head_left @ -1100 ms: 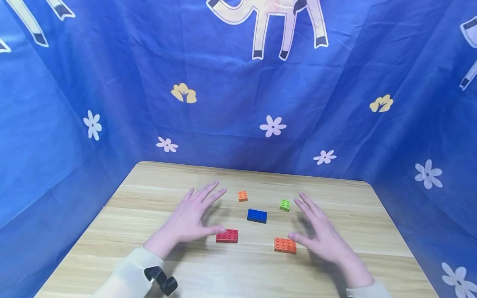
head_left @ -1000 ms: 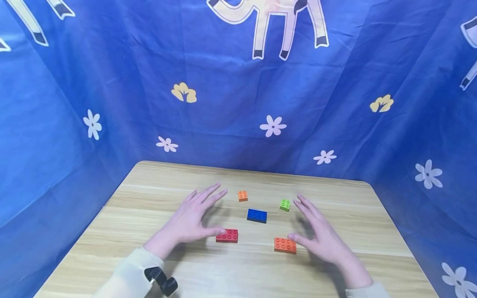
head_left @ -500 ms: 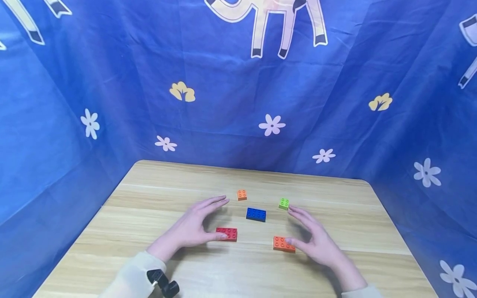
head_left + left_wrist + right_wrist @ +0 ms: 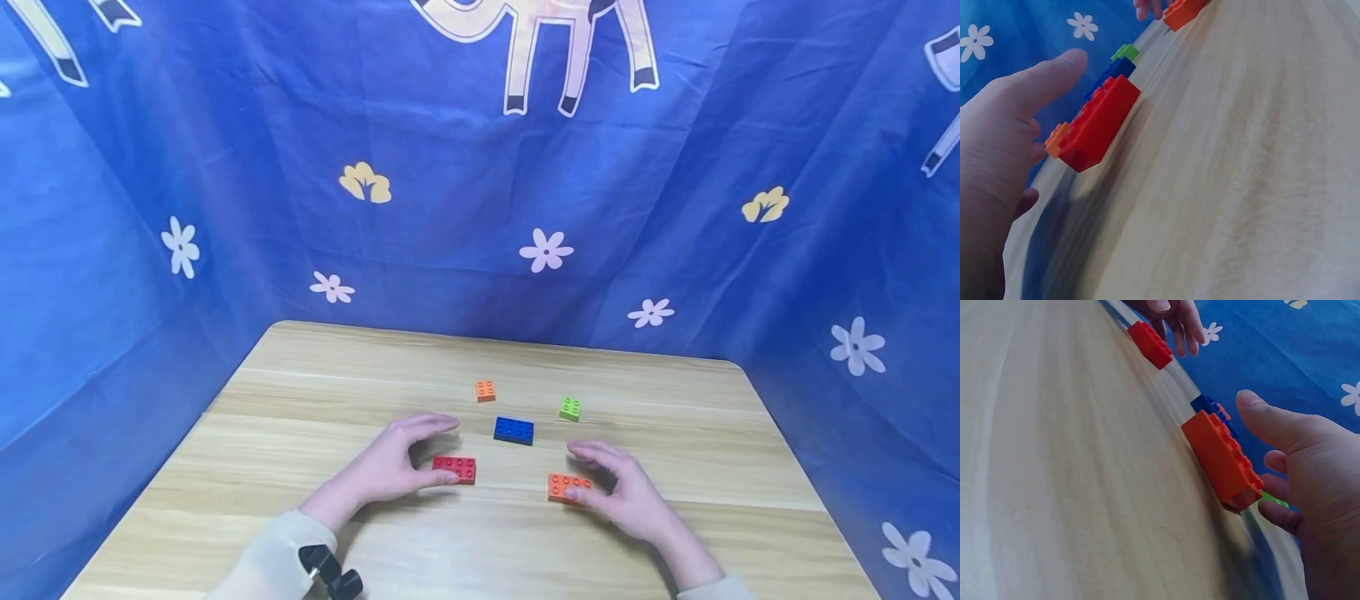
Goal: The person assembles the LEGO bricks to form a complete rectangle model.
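Note:
My left hand (image 4: 392, 468) hovers around a red eight-stud toy brick (image 4: 454, 467), thumb overlapping its near side in the head view and fingers beyond it. In the left wrist view a gap shows between the thumb and the red brick (image 4: 1105, 122). On the right, my right hand (image 4: 628, 498) reaches around an orange eight-stud brick (image 4: 561, 482), its thumb over the front corner. The right wrist view has the thumb raised clear of that orange brick (image 4: 1217, 456). Neither hand holds anything; the fingers are loosely bent. Both bricks rest studs up on the table.
A blue eight-stud brick (image 4: 513, 431) lies between and beyond the hands. Farther back are a small orange four-stud brick (image 4: 485, 392) and a small green one (image 4: 570, 408). Blue patterned cloth (image 4: 450, 275) surrounds the wooden table (image 4: 337, 367) at the back and sides.
Both hands have come lower and nearer the person, their fingers drawing in from spread out to beside the red and large orange bricks. The bricks have stayed in place on the table.

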### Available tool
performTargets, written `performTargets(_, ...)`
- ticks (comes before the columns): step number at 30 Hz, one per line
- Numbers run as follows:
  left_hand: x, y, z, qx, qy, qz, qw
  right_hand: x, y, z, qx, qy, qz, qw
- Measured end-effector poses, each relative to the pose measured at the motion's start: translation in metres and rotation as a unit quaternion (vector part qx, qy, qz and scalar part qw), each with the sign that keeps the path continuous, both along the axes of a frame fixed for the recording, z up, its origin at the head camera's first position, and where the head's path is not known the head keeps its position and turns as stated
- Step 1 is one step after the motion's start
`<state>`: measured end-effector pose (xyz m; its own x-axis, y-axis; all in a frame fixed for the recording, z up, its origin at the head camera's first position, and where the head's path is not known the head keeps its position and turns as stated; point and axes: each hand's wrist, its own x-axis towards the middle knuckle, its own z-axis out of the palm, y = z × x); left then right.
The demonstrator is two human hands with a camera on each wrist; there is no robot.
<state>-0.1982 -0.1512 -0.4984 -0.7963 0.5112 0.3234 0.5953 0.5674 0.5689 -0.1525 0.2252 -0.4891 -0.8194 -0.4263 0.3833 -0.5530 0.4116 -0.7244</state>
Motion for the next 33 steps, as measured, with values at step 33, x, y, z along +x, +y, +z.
performTargets(33, -0.004, 0.009, -0.012, 0.044, -0.025, -0.075, 0.9959, -0.011, -0.014, -0.018, -0.013, -0.006, -0.001, 0.9999)
